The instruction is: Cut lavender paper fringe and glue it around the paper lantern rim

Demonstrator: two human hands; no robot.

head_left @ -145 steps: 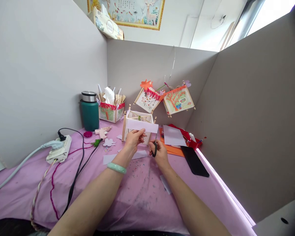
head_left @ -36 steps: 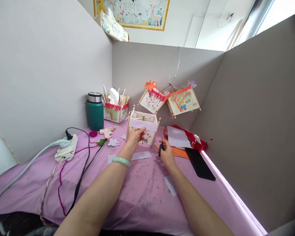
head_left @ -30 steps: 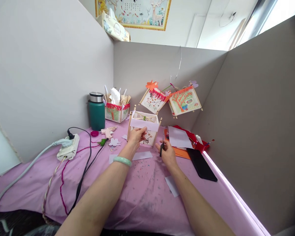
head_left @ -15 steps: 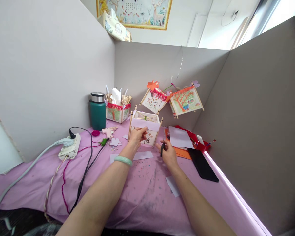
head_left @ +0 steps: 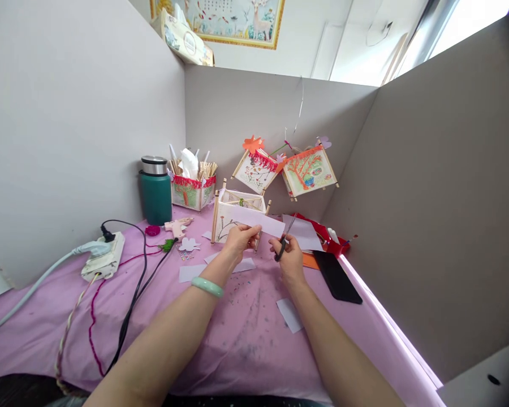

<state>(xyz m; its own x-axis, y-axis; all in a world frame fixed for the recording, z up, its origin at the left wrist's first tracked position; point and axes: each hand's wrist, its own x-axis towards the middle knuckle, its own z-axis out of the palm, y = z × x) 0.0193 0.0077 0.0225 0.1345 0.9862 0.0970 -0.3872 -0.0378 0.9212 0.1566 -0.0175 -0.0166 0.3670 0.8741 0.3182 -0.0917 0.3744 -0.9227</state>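
My left hand [head_left: 240,239] pinches a pale lilac paper strip [head_left: 261,221] and holds it level above the pink tablecloth [head_left: 237,333]. My right hand [head_left: 289,257] grips small black-handled scissors [head_left: 285,244], whose blades angle up to the strip's right end. Just behind the strip stands a small paper lantern [head_left: 233,215] on wooden stick posts. A green bangle [head_left: 207,286] circles my left wrist.
A green flask [head_left: 155,190], a stick-filled box [head_left: 192,189], a glue gun [head_left: 177,226] and a power strip [head_left: 102,257] with cables lie left. Two decorated lanterns [head_left: 309,171] hang at the back. White paper [head_left: 304,233], red tray [head_left: 333,244], black phone [head_left: 336,277] at right. Grey partitions enclose the desk.
My left hand drew the lilac strip away from the lantern's front and to the right. My right hand raised the scissors until the blades met the strip's right end.
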